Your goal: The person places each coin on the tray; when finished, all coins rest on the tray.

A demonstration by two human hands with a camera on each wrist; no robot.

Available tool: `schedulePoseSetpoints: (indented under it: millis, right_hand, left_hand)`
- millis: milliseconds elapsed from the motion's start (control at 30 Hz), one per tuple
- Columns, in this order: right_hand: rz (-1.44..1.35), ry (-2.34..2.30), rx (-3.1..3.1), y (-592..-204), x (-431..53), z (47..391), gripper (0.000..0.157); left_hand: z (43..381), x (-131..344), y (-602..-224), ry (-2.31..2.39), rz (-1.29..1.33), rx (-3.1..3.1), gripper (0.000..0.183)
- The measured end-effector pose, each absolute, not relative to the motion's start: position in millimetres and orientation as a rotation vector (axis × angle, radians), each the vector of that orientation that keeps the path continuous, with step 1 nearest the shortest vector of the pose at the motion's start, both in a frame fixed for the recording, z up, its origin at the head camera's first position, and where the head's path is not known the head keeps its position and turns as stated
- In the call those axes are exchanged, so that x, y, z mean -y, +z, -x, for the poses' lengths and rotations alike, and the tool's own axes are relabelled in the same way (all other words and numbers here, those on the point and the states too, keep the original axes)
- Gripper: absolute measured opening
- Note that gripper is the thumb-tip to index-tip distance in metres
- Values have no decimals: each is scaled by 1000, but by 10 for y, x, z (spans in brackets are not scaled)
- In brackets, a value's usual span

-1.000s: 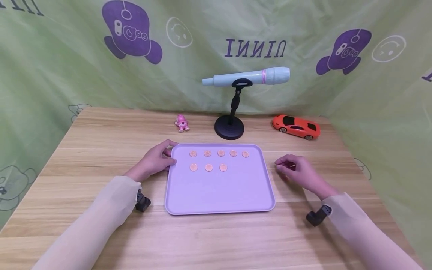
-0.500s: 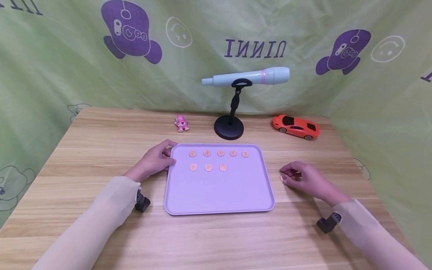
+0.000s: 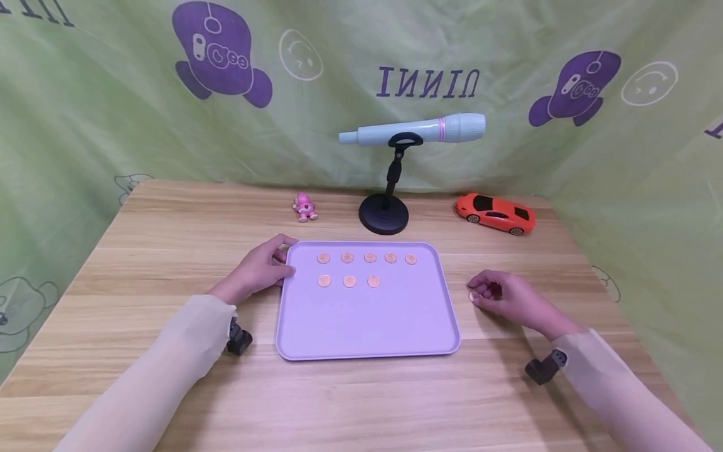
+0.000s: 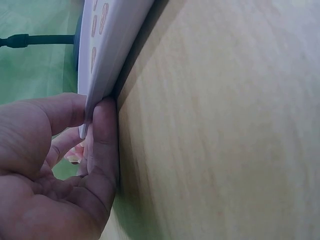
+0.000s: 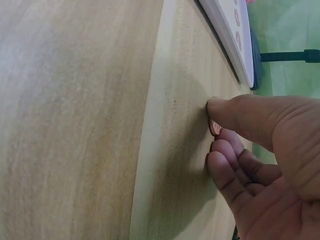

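A lilac tray (image 3: 418, 326) lies on the wooden table, bearing several copper coins (image 3: 369, 257) in a back row and three coins (image 3: 349, 281) in a row before it. My left hand (image 3: 261, 267) grips the tray's left rim; in the left wrist view the thumb (image 4: 70, 111) presses one side of the rim while a finger (image 4: 105, 125) lies against the other. Right of the tray, my right hand (image 3: 508, 299) pinches another coin (image 5: 215, 126) close over the table, its face partly hidden by the thumb (image 5: 240, 112).
Behind the tray stand a pink toy figure (image 3: 304, 207), a black stand (image 3: 384, 213) bearing a light blue microphone (image 3: 401, 130), and an orange toy car (image 3: 496, 213). A green printed cloth (image 3: 339, 169) hangs behind the table (image 3: 361, 402).
My right hand has moved slightly toward me and right, away from the tray, and a coin now shows at its fingertips. The left hand and tray have stayed in place.
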State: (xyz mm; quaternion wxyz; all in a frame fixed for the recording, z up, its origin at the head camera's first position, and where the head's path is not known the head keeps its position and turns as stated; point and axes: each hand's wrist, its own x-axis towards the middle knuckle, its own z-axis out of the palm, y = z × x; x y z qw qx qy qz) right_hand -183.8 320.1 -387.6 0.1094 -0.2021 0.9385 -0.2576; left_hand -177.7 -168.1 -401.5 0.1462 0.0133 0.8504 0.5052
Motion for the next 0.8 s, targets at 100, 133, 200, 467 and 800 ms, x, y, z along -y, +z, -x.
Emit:
schedulePoseSetpoints:
  millis: [100, 133, 200, 467, 800]
  right_hand:
    - [574, -757, -2759, -3881, -3206, 1840, 14]
    - [571, -757, -2762, -3883, -3208, 1838, 12]
    - [582, -761, -2774, -3889, -3214, 1833, 10]
    - [524, -876, -2797, -3929, -3235, 1826, 15]
    - [254, -1136, -2701, -3865, -3019, 1899, 31]
  left_hand:
    - [1779, 1678, -4022, 1452, -37, -2451, 55]
    - [1779, 1679, -4023, 1447, -40, -2456, 55]
    - [1779, 1680, -4023, 1437, -46, -2467, 55]
    - [1779, 1698, -4022, 1423, -52, -2475, 55]
    - [1776, 1679, -4017, 1445, -33, -2457, 55]
